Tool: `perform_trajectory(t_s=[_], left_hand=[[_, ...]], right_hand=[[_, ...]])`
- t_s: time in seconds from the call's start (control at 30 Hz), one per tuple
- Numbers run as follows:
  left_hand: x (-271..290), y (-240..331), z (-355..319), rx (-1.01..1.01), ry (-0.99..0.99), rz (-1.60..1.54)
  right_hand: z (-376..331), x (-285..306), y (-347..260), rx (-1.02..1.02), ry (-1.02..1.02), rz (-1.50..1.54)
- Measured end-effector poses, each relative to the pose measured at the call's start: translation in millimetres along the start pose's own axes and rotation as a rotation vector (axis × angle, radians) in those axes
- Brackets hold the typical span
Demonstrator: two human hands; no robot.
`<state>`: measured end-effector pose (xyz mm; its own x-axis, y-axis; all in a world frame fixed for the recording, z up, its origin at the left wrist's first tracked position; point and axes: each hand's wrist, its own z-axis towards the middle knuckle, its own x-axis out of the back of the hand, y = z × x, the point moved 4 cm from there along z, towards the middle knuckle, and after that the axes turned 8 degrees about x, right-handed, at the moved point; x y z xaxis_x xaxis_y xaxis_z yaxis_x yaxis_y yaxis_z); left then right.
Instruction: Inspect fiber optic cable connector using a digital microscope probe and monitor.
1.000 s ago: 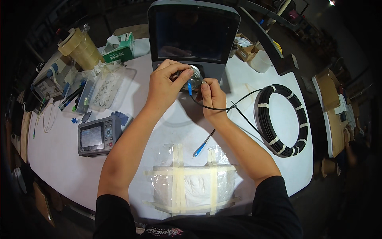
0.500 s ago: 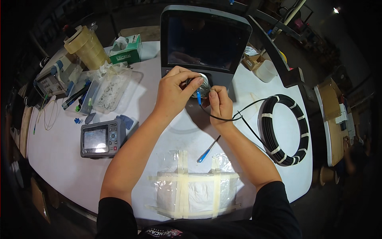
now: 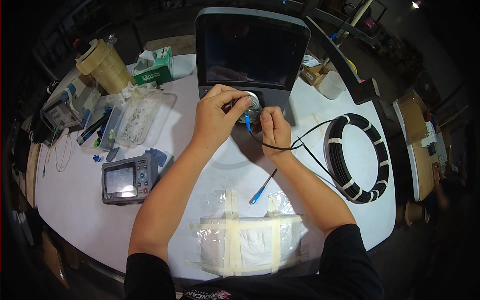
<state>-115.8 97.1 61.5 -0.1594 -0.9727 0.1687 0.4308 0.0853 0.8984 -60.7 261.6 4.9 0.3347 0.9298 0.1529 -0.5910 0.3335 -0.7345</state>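
Note:
In front of a dark-screened monitor unit (image 3: 252, 50), both my hands work at a round silver metal fitting (image 3: 254, 100) low on its front. My left hand (image 3: 216, 114) comes from the left, its thumb and forefinger closed at the fitting's upper face. From the right, my right hand (image 3: 274, 131) pinches at the fitting's lower right edge; what lies between those fingertips is hidden. A blue fibre connector (image 3: 247, 122) points up at the fitting between my hands. Its black cable runs under my right hand to a tied black cable coil (image 3: 334, 155).
Another blue connector (image 3: 257, 195) lies below my right wrist, near a taped white pad (image 3: 255, 245). Left stand a grey handheld tester (image 3: 127, 180), clear plastic bins (image 3: 137, 125), tape rolls (image 3: 105, 65) and a green tissue box (image 3: 157, 67). A white tub (image 3: 332, 86) sits at the back right.
The view has shifted slightly. My hands keep almost the same hold at the metal fitting, and the blue connector stays between them.

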Motion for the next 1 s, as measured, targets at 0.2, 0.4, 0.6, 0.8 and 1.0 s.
perform_trajectory(t_s=[0.2, 0.4, 0.6, 0.8, 1.0], left_hand=[[1.1, -1.1, 2.6, -0.013, 0.019, 0.012], [-0.4, 2.4, 1.9, -0.01, 0.033, 0.074], [-5.3, 4.2, -3.5, 0.036, 0.047, 0.058], [-1.7, 2.7, -0.1, 0.031, 0.025, 0.053], [-3.8, 1.1, -1.8, 0.053, 0.011, -0.002]], right_hand=[[0.2, -1.6, 1.7, -0.015, 0.006, 0.019], [0.9, -0.4, 2.3, -0.024, 0.0, 0.019], [-2.3, 1.9, 7.5, -0.014, -0.016, 0.023], [1.1, -0.6, 2.7, -0.02, -0.015, 0.014], [-0.7, 1.7, -3.1, 0.019, -0.013, -0.052]])
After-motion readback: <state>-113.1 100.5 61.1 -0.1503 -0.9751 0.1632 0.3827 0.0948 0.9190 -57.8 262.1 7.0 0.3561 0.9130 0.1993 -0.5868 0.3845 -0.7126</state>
